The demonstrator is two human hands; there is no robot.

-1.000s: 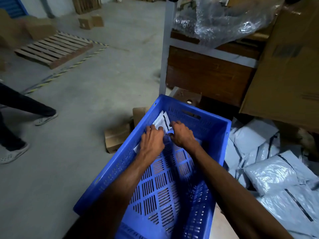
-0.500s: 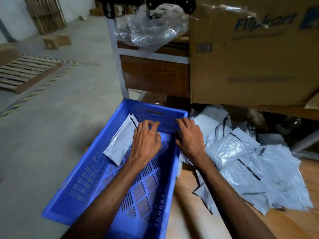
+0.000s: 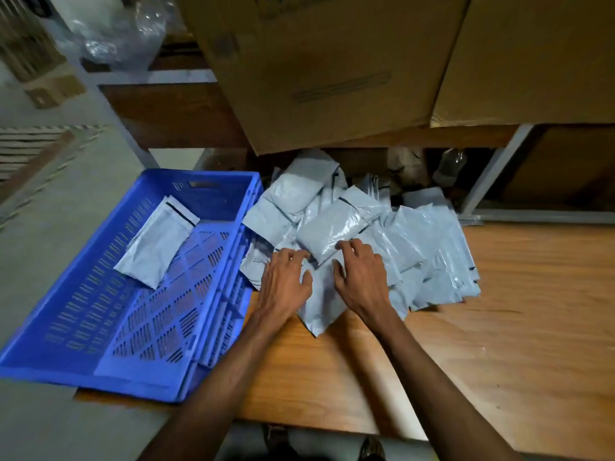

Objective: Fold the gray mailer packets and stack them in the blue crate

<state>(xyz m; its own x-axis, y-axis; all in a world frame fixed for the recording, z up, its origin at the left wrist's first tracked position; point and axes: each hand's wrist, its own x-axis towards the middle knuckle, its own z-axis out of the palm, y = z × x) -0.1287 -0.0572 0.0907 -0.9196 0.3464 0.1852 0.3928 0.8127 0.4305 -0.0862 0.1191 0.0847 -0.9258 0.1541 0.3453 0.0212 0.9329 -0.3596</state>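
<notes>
both hands low on the wooden board (image 3: 432, 344): left hand (image 3: 283, 287) and right hand (image 3: 361, 281) spread, fingers loose, resting on the pile of gray mailer packets (image 3: 382, 241), gripping nothing. to the left, one folded packet (image 3: 156, 242) lies in the blue crate (image 3: 83, 354). cardboard boxes (image 3: 332, 68) behind.

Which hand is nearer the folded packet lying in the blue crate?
Left. The left hand rests on the pile just right of the crate; the right hand lies farther right of the folded packet.

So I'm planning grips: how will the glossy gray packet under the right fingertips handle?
The glossy packet looks padded yet soft, so it will probably sag when lifted. Its shiny film suggests slippery. It lies on a loose pile, so pushing may shift neighbours.
</notes>
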